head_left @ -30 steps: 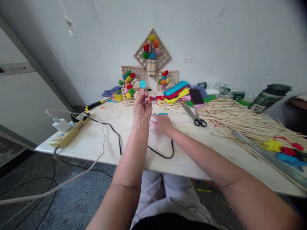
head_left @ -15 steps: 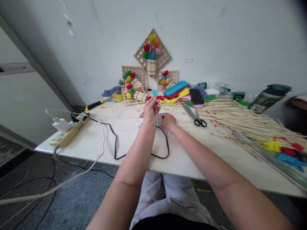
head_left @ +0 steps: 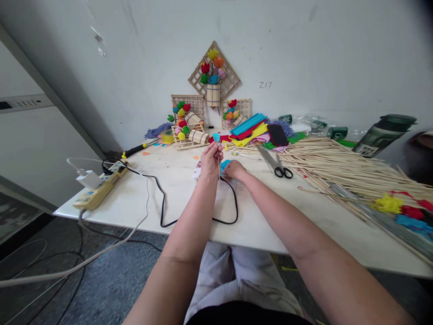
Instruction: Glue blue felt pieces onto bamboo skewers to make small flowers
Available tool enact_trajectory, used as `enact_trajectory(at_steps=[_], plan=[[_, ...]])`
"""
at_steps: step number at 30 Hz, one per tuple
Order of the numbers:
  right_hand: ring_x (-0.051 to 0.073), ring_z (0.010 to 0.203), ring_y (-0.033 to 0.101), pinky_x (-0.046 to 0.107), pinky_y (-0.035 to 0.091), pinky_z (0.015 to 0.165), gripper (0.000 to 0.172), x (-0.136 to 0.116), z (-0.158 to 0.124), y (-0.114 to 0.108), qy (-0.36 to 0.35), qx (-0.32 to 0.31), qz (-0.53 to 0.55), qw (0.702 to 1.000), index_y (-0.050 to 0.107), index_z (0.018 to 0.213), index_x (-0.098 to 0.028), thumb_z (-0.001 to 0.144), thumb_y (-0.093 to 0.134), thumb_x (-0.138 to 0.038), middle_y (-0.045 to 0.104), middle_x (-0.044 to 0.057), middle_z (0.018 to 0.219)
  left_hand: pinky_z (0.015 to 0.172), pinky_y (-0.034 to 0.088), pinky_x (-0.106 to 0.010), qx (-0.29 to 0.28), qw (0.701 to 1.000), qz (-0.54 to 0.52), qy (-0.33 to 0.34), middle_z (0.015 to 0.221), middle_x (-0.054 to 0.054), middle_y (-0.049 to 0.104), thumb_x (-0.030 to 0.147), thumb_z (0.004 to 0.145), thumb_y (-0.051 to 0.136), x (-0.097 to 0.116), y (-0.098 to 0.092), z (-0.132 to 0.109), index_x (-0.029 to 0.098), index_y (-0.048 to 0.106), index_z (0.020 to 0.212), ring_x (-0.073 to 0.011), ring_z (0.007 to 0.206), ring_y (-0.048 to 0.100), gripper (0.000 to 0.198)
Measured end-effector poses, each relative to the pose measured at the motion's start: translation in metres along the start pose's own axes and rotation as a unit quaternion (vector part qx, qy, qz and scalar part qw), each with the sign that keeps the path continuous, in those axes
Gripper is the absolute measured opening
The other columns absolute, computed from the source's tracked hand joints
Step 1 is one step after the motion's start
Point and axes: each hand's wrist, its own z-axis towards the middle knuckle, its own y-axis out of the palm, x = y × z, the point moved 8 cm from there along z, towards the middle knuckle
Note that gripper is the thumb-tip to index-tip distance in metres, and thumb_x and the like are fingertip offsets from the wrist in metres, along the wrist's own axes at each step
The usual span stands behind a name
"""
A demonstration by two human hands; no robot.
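Observation:
Near the middle of the table, my left hand [head_left: 211,155] is closed around a thin stick [head_left: 219,168] that stands upright, with a small blue paper flower [head_left: 216,137] at its top. Close on its right, my right hand [head_left: 235,169] has its fingertips pinched at a blue paper piece [head_left: 223,167] low over the tabletop. A white item with a red pattern [head_left: 196,171] lies partly hidden behind my left wrist. A black cord [head_left: 236,205] loops over the table beneath my forearms.
Stick lattices with colourful flowers [head_left: 214,74] stand at the wall. Stacked coloured paper [head_left: 248,126], a phone [head_left: 277,135], scissors [head_left: 283,172], many thin sticks [head_left: 338,164] and a bottle [head_left: 384,135] lie rightward. A power strip [head_left: 101,185] sits at left.
The blue flower and my left hand have dropped slightly. My right hand has shifted a little left, and more of the blue paper shows at its fingertips.

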Motion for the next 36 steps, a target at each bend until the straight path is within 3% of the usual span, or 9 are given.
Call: enact_trajectory(at_steps=[4,7,10,13,22,28,36], plan=[[0.013,0.055,0.054,0.023,0.038,0.052,0.012,0.023,-0.006,-0.023,0.037,0.106,0.193,0.975,0.063,0.063,-0.018,0.065,0.064,-0.031,0.059,-0.001,0.056,0.046,0.036,-0.013,0.001,1.000,0.003,-0.001,0.057,0.004,0.056,0.016,0.068,0.069,0.000,0.000,-0.002,0.014,0.060,0.081,-0.0022,0.045,0.049,0.016],[0.010,0.049,0.048,0.022,0.035,0.047,0.021,0.037,-0.021,-0.044,0.025,0.202,0.396,0.895,0.060,0.062,-0.018,0.061,0.066,-0.038,0.052,-0.005,0.050,0.047,0.037,-0.014,-0.004,1.000,0.012,-0.011,0.057,0.004,0.057,0.017,0.067,0.069,-0.005,0.001,-0.004,0.015,0.061,0.083,-0.0031,0.045,0.050,0.019],[0.008,0.048,0.045,0.021,0.034,0.044,0.029,0.046,-0.035,-0.057,0.026,0.244,0.539,0.806,0.058,0.062,-0.018,0.053,0.070,-0.042,0.051,-0.006,0.051,0.048,0.038,-0.015,-0.009,0.999,0.029,-0.021,0.059,0.003,0.059,0.018,0.067,0.069,-0.013,0.003,-0.007,0.014,0.061,0.084,-0.0040,0.047,0.052,0.019],[0.007,0.049,0.045,0.020,0.035,0.045,0.031,0.048,-0.045,-0.067,0.027,0.258,0.596,0.760,0.057,0.063,-0.018,0.049,0.072,-0.041,0.051,-0.006,0.054,0.048,0.040,-0.016,-0.011,0.998,0.046,-0.034,0.064,0.001,0.062,0.019,0.066,0.070,-0.022,0.004,-0.009,0.015,0.062,0.084,-0.0048,0.049,0.054,0.021],[0.007,0.052,0.045,0.021,0.035,0.049,0.033,0.024,-0.056,-0.082,-0.029,0.253,0.618,0.744,0.054,0.061,-0.017,0.052,0.073,-0.043,0.050,-0.005,0.055,0.047,0.042,-0.019,-0.044,0.994,0.055,-0.077,0.070,-0.001,0.064,0.020,0.060,0.073,-0.041,0.012,-0.020,0.014,0.062,0.083,-0.0070,0.051,0.055,0.027],[0.007,0.053,0.046,0.022,0.038,0.052,0.034,0.022,-0.057,-0.079,-0.011,0.243,0.610,0.754,0.055,0.062,-0.017,0.052,0.073,-0.045,0.052,-0.005,0.056,0.048,0.043,-0.019,-0.085,0.991,0.052,-0.094,0.069,0.000,0.063,0.021,0.059,0.074,-0.050,0.017,-0.022,0.014,0.063,0.082,-0.0054,0.050,0.053,0.026],[0.009,0.051,0.049,0.023,0.039,0.052,0.037,0.019,-0.058,-0.075,0.010,0.224,0.603,0.766,0.056,0.062,-0.017,0.052,0.073,-0.048,0.056,-0.003,0.054,0.046,0.042,-0.017,-0.073,0.989,0.059,-0.110,0.062,0.002,0.059,0.019,0.061,0.074,-0.053,0.017,-0.024,0.012,0.063,0.080,-0.0035,0.047,0.050,0.024]])
